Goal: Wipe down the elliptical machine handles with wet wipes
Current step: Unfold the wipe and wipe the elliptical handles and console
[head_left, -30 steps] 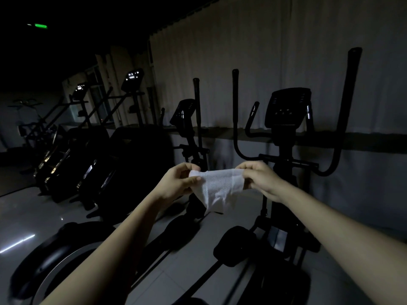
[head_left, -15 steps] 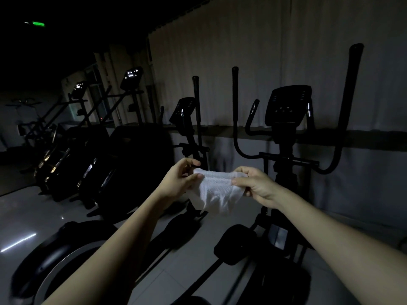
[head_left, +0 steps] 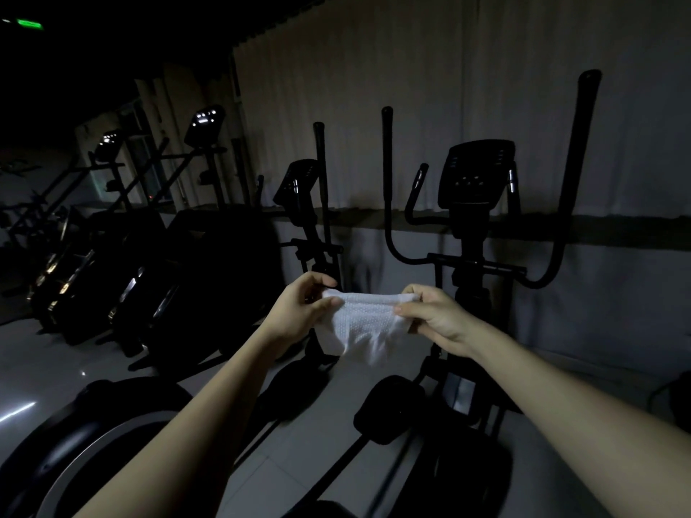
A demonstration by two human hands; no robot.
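Both forearms are entering from the bottom edge of the frame, cut off below the elbows; the dim light is leaving most of the lower left hard to make out, where a dark rounded machine housing (head_left: 56, 454) is only partly readable. At the middle of the frame the left hand (head_left: 299, 312) and the right hand (head_left: 437, 315) are holding a white wet wipe (head_left: 364, 327) between them; each grip is closing thumb against curled fingers on an upper corner of the wipe, the left one on its left end and the right one on its right end, and the fingertips behind the cloth are hidden. The wipe's top edge is running left to right across the frame between the two grips, that being its long axis, while the loose body is hanging down below them and tapering toward a lower point; its dotted texture is showing.

Just behind the hands the elliptical machine (head_left: 475, 226) is standing right of centre, its base largely swallowed by shadow; its left handle (head_left: 387, 173) and right handle (head_left: 576, 170) are rising upright on either side of the console (head_left: 475, 173), well apart from the wipe. Farther back at the left, a row of other machines (head_left: 149, 233) is fading into darkness; a pale curtain (head_left: 448, 87) is filling the upper right.
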